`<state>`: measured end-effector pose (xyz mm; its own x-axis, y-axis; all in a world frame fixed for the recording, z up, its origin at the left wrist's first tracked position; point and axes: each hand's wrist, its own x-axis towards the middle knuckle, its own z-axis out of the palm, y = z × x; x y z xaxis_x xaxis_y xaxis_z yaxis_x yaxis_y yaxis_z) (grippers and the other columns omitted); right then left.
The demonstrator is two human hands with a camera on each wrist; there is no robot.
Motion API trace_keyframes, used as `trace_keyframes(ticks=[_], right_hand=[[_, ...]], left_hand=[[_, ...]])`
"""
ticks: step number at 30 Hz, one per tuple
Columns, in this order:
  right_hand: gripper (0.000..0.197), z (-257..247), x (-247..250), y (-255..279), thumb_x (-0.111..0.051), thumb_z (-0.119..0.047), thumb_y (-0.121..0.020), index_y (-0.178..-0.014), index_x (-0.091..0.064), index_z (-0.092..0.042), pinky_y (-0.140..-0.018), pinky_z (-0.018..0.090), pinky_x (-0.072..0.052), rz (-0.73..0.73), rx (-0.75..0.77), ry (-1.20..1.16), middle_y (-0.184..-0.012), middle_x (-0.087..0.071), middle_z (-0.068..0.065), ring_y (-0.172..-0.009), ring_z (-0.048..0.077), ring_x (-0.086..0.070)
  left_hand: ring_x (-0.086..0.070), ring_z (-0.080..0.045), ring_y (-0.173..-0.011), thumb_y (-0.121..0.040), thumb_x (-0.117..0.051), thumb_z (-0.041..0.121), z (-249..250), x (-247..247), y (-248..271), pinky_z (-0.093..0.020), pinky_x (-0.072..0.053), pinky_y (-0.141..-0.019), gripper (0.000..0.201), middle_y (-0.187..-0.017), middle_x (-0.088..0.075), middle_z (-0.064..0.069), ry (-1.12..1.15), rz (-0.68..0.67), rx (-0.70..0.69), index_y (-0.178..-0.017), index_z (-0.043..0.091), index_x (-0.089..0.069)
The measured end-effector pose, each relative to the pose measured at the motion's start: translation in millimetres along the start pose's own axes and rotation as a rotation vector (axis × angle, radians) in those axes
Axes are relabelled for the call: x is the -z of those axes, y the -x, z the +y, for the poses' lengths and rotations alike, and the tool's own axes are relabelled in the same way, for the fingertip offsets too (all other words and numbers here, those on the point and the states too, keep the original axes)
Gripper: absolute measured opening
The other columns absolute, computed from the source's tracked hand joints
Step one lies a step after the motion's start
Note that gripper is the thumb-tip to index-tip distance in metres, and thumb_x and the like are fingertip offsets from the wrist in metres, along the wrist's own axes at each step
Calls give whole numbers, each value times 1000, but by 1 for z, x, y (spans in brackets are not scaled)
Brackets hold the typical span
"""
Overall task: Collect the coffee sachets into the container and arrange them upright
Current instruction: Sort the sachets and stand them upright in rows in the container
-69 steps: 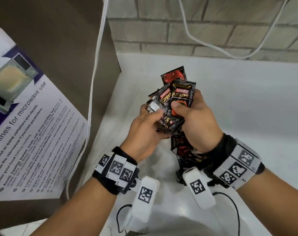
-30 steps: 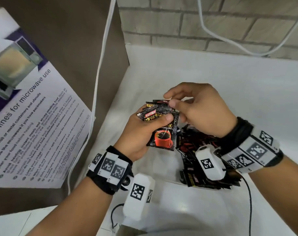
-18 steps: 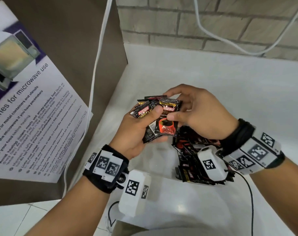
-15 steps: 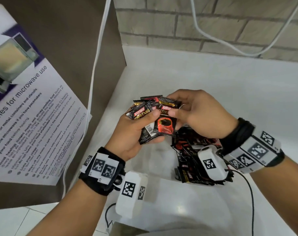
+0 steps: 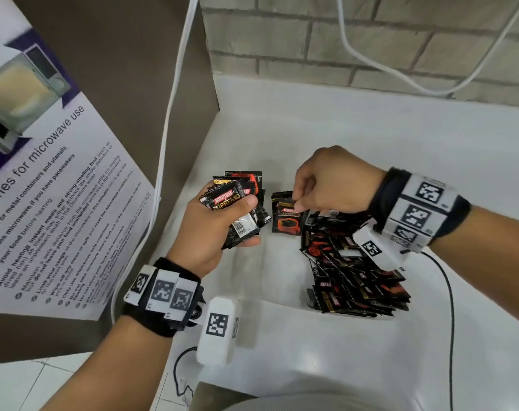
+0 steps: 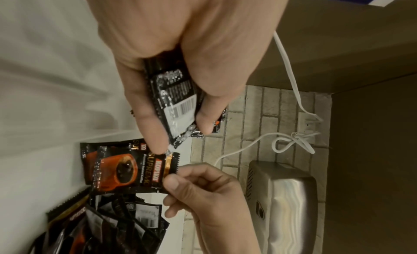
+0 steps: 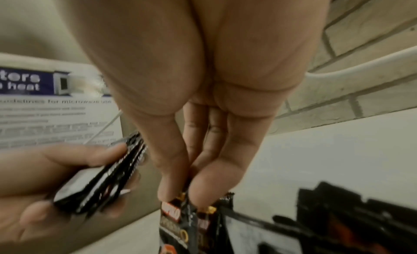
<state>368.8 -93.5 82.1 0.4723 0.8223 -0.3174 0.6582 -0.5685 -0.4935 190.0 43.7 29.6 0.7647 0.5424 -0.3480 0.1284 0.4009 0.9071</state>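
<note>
Left hand [image 5: 219, 229], center-left of the head view, has thumb and fingers curled tight round a fanned bundle of sachets [image 5: 237, 203] — their long axes run up and away, tops toward the upper frame. Right hand [image 5: 335, 182] pinches a single sachet [image 5: 286, 216] by its top edge between thumb and fingertips, so it hangs upright, long axis vertical. Just right of it sits the container [image 5: 282, 280] — a clear one, with loads of sachets leaning in a messy row along its right side.
</note>
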Motion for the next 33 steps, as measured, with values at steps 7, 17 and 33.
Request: trace_keyframes(ticks=[7, 17, 33], right_hand=[[14, -2, -15, -13, -85, -23, -79, -82, -74, -15, -54, 14, -37, -50, 85, 253, -67, -59, -14, -62, 0, -54], [4, -2, -10, -21, -74, -14, -82, -82, -71, -12, -65, 25, -43, 31, 99, 279, -75, -56, -11, -73, 13, -56], [6, -4, -1, -14, -71, -13, -87, -89, -67, -17, -55, 11, -34, 74, 132, 213, -78, -60, -9, -70, 6, -54]], left_hand=[[-76, -37, -97, -84, -79, 15, -3, 2, 0, -43, -61, -62, 45, -118, -73, -18, 7, -31, 41, -126, 9, -65], [-77, -28, -90, -91, -72, 6, -7, 8, 0, -42, -62, -62, 38, -110, -75, -15, 24, -34, 114, -128, 5, -64], [-76, -31, -97, -94, -63, 0, -7, 9, 5, -42, -62, -64, 28, -110, -76, -17, 109, -65, 171, -121, 5, -69]])
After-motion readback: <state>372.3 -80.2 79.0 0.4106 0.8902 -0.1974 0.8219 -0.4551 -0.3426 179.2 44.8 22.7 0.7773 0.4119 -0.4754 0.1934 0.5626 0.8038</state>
